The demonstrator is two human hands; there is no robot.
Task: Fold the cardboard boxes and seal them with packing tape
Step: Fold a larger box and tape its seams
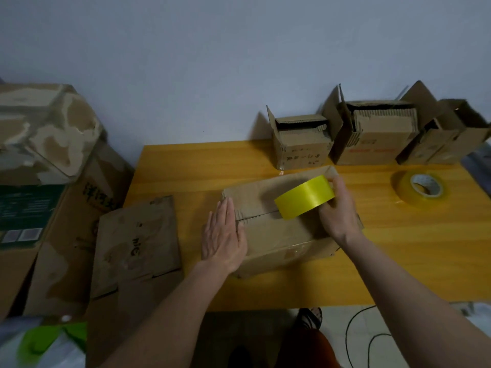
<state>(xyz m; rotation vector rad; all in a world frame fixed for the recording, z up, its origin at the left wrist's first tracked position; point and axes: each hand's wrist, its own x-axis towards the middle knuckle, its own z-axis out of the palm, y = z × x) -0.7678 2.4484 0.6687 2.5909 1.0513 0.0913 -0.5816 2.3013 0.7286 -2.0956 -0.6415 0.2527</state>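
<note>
Pressing flat on the closed box [276, 229] at its left end, the left hand [224, 235] lies fingers straight and together. The right hand [338, 208] grips a yellow tape roll [303, 199], fingers curled round it, over the flap seam. The box sits mid-table [186, 166]; a clear tape roll [421, 188] lies to the right.

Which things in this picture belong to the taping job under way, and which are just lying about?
In use:
- closed brown cardboard box on the yellow wooden table
- yellow tape roll, gripped by the right hand
- left hand, pressing flat on the box's flaps

Lying about:
- clear tape roll
- three open small boxes
- flattened cardboard sheet
- black cable
</note>
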